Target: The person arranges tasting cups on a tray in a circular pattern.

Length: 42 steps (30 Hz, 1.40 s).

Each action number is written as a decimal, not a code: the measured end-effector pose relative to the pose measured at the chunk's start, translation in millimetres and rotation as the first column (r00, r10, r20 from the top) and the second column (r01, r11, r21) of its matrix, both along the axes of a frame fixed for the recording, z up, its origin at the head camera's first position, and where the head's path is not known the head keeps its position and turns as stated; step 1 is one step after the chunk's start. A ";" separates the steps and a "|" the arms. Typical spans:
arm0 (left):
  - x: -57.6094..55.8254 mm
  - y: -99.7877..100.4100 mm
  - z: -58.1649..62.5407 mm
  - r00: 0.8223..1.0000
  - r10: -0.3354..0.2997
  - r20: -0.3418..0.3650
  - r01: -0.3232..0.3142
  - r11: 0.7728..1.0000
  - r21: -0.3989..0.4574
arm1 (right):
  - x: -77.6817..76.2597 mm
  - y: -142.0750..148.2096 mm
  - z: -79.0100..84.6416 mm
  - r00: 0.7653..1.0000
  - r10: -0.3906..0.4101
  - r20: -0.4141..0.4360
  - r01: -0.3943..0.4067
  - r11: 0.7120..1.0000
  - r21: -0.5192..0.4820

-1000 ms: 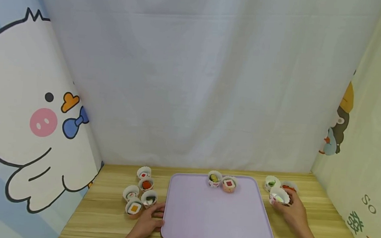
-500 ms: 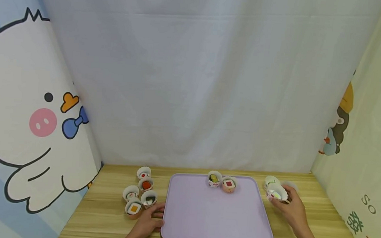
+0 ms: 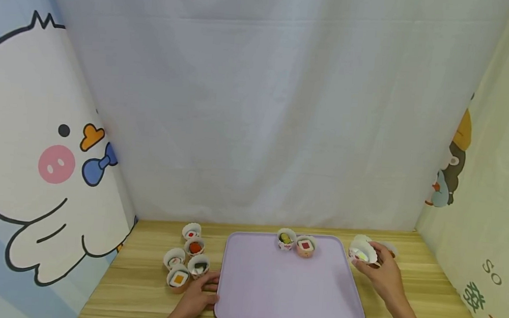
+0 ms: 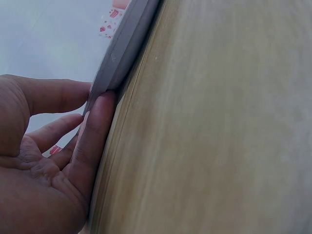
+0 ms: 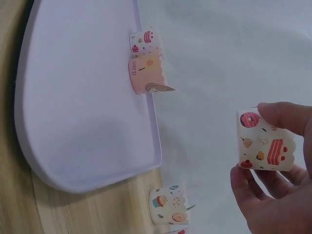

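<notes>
In the head view my right hand [image 3: 385, 279] pinches a white paper baking cup [image 3: 361, 252] by its sides, raised above the table to the right of the tray. Cake and doughnut prints cover the paper baking cup [image 5: 263, 141] in the right wrist view, where thumb and fingers press on opposite sides. At the tray's near left side, my left hand [image 3: 196, 295] holds the edge. The left wrist view shows the lilac tray's rim [image 4: 122, 53] between thumb and fingers. On the tray [image 3: 289, 289], a cup with yellow-green filling [image 3: 286, 239] and a cup with a red-centred square [image 3: 305, 246] stand along the far edge.
Left of the tray several filled cups [image 3: 194, 248] stand clustered on the wooden table [image 3: 134, 288]. Right of it, one cup [image 3: 361, 238] is partly hidden behind the held cup, another cup [image 3: 391, 249] behind my right hand. A white cloth [image 3: 256, 129] hangs at the back.
My right hand has carried the held cup up and leftward, from among the right-hand cups toward the tray's far right corner. My left hand and the tray have stayed in place.
</notes>
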State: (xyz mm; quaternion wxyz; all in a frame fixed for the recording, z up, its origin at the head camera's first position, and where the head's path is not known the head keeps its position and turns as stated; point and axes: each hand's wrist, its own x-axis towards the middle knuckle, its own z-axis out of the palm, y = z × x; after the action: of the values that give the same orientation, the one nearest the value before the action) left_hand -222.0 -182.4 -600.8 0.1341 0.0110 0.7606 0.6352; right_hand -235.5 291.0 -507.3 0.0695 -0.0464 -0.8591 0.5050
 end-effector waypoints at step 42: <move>3.8 0.4 7.3 1.000 0.001 -0.015 -0.001 1.000 -0.004 | -31.1 -68.0 -52.8 1.000 0.028 0.006 -0.028 0.998 0.062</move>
State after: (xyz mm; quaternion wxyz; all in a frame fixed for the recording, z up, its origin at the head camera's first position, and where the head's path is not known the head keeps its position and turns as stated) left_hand -218.2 -182.0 -593.4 0.1282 0.0152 0.7628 0.6337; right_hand -266.6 223.0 -560.1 0.0614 -0.0336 -0.8751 0.4789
